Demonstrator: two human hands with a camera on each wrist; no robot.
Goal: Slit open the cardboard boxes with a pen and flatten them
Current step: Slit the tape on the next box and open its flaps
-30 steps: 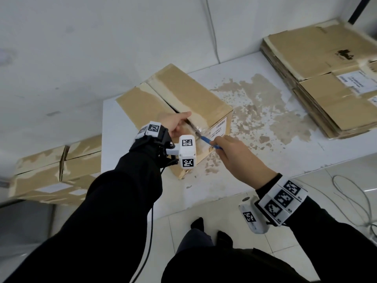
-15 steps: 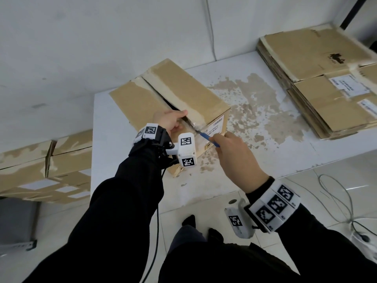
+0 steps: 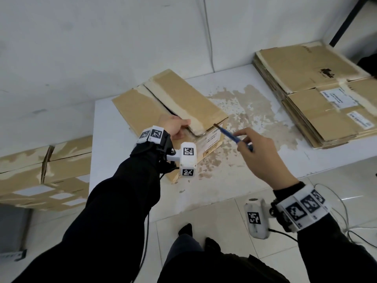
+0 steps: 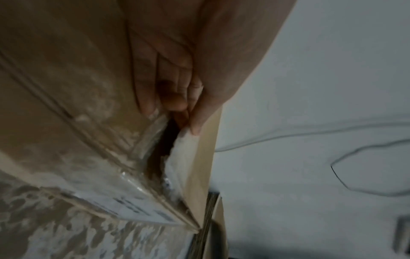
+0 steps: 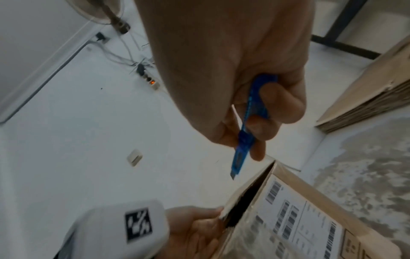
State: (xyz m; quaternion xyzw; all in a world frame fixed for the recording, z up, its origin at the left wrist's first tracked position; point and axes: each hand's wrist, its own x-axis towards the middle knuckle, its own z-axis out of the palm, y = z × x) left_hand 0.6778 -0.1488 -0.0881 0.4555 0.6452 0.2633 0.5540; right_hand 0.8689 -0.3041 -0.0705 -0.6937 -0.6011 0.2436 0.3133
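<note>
Fingers of the right hand (image 3: 263, 158) grip a slim blue pen (image 3: 232, 136); left hand (image 3: 175, 127) pinches the taped cardboard box (image 3: 183, 103) flap.

I stand at a white table (image 3: 255, 176) whose top is blotched with worn brown patches, pushed against a plain white wall (image 3: 102, 48). A thin cable (image 3: 209, 37) runs down that wall. Under my feet the floor (image 3: 214, 217) is pale glossy tile, with loose wires (image 3: 344, 219) curling across it on my right. A power strip (image 5: 150, 80) with a small orange light lies by the skirting.
</note>
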